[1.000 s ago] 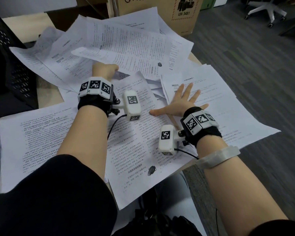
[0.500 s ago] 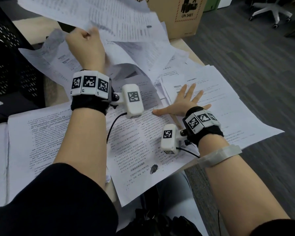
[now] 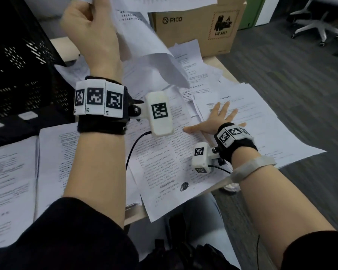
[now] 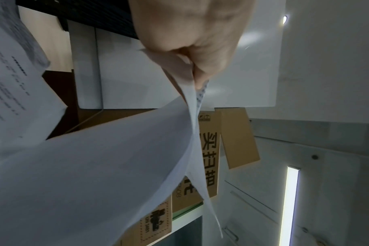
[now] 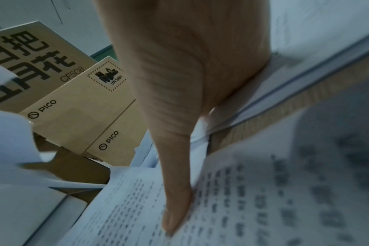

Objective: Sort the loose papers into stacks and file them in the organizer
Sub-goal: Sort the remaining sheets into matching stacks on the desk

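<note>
Many loose printed papers [image 3: 164, 156] lie overlapping across the desk. My left hand [image 3: 90, 26] is raised high at the top left and pinches a few white sheets [image 3: 142, 47] that hang down over the pile; the left wrist view shows those sheets [image 4: 116, 166] clamped between thumb and fingers of the left hand [image 4: 192, 55]. My right hand [image 3: 217, 119] lies flat with fingers spread on the papers at the desk's right side. In the right wrist view its thumb [image 5: 175, 199] presses on a printed page [image 5: 263, 199]. The black mesh organizer [image 3: 18, 71] stands at the left.
A brown PICO cardboard box [image 3: 195, 26] stands behind the pile at the desk's far edge. Some sheets [image 3: 281, 145] overhang the right edge above grey carpet. An office chair base [image 3: 316, 26] is at the far right. A neater stack [image 3: 10, 182] lies near left.
My left hand has risen from the pile up toward the top of the view, lifting the sheets it holds off the desk. The right hand has stayed flat on the papers.
</note>
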`<action>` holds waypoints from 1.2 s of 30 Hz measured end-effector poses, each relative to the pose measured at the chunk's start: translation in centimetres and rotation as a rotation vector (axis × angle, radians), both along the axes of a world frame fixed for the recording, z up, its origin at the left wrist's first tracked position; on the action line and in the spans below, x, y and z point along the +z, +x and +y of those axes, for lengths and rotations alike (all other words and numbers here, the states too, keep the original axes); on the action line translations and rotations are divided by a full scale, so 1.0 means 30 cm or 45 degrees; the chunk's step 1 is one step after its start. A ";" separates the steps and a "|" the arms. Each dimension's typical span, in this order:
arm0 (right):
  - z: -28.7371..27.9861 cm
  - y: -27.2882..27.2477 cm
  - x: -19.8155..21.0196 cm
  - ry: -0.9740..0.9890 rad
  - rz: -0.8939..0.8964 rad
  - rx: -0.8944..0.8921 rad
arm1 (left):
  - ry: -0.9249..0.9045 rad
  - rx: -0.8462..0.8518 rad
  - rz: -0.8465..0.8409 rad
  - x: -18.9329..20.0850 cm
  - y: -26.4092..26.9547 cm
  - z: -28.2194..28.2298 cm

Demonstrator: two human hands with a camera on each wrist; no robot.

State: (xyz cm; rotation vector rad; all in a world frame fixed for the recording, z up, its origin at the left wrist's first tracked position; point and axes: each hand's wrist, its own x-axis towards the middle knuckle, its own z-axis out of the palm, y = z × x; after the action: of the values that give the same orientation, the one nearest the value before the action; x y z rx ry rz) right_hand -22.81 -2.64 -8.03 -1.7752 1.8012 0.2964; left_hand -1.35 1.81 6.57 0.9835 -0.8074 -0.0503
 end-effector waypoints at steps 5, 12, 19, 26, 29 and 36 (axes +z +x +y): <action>0.013 0.002 -0.001 -0.039 0.000 -0.008 | -0.017 -0.022 0.057 0.043 -0.011 0.068; 0.062 0.020 0.075 -0.279 -0.204 -0.004 | 0.005 -0.068 0.297 0.040 -0.037 0.167; 0.206 0.030 0.268 0.165 -1.567 -0.221 | -0.074 -0.236 0.407 0.031 -0.087 0.256; 0.320 0.053 0.271 0.627 -2.020 -0.301 | -0.094 -0.332 0.404 0.008 -0.099 0.371; 0.356 0.071 0.250 0.716 -2.136 -0.429 | -0.115 -0.384 0.364 0.001 -0.104 0.427; 0.411 0.107 0.250 0.740 -2.051 -0.470 | -0.055 -0.381 0.331 -0.020 -0.054 0.544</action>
State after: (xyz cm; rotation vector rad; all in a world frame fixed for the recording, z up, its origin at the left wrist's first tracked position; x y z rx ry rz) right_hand -19.60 9.69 -0.55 -0.6756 0.6428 -0.5781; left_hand -2.99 18.12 5.97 0.7890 -0.7062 -0.4091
